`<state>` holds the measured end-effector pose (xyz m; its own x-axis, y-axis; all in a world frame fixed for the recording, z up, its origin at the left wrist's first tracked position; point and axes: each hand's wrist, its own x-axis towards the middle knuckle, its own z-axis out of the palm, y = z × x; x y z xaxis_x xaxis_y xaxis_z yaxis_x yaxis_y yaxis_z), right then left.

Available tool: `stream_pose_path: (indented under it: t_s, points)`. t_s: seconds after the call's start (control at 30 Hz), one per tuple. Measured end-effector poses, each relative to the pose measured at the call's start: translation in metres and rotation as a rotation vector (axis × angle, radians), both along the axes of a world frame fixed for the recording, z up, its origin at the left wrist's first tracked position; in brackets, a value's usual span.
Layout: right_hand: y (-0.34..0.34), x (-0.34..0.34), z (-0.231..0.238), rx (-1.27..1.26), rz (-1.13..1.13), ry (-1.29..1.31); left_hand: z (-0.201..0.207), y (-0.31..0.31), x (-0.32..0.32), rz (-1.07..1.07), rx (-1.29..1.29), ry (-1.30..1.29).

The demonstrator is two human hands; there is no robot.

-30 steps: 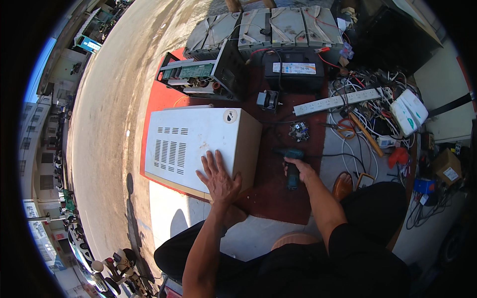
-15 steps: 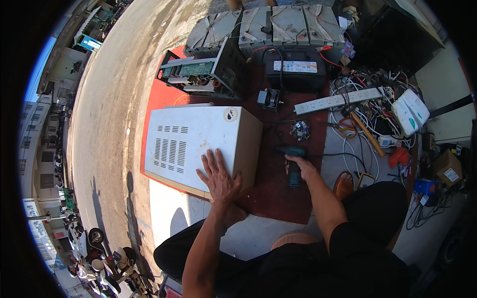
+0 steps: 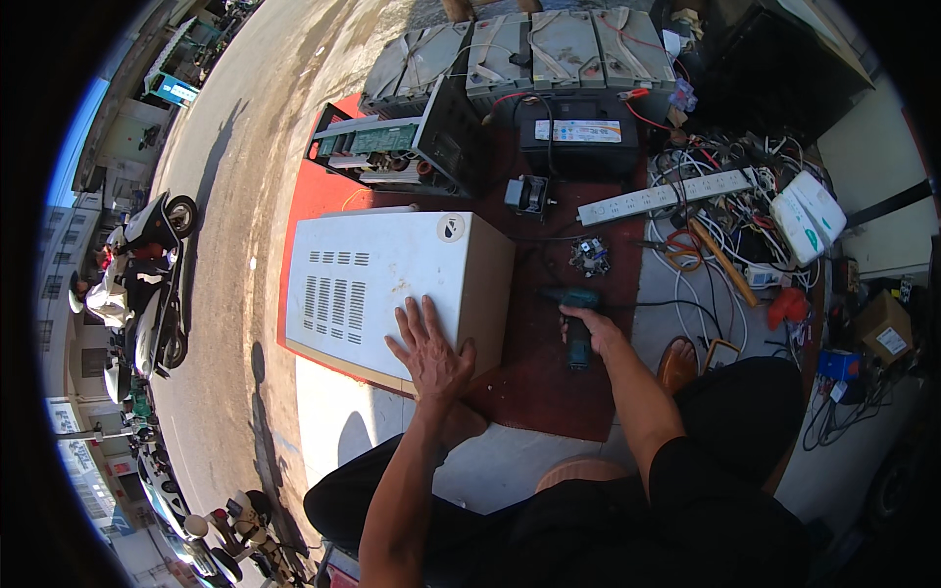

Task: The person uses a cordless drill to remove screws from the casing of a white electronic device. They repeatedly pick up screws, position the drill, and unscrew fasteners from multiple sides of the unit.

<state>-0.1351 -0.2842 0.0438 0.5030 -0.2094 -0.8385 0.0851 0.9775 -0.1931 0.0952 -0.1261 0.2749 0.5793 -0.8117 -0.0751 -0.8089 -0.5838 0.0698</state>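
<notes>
My left hand (image 3: 431,353) lies flat with spread fingers on the vented side of a large white metal case (image 3: 392,255). The case rests on a red mat (image 3: 549,397). To its right, my right hand (image 3: 591,326) is wrapped round the grip of a dark teal power drill (image 3: 579,345). The drill's nose points left toward the case's near right side; whether its tip touches anything is lost in the shadow. Just beyond the drill sits a small pile of screws and metal bits (image 3: 589,257).
An opened chassis with circuit boards (image 3: 392,137), a black battery (image 3: 578,157), a small transformer (image 3: 527,196) and grey batteries (image 3: 569,49) stand beyond. A white power strip (image 3: 667,196), tangled cables (image 3: 774,176) and an orange-handled hammer (image 3: 723,260) lie right. A road (image 3: 225,196) runs along the left.
Both my hands, the drill and the case stay almost where they were. Out on the road, a motorbike with a rider has moved up along the left side.
</notes>
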Motion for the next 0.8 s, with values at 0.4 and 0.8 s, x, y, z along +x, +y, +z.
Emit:
stream_pose_path:
  t_s: [0.4, 0.8]
  points:
    - [-0.003, -0.001, 0.0, -0.126, 0.102, 0.002, -0.001, 0.0, 0.001, 0.009, 0.02, 0.002]
    - [0.006, -0.09, 0.009, -0.124, -0.167, -0.187, -0.001, 0.001, 0.0, -0.001, -0.005, -0.015]
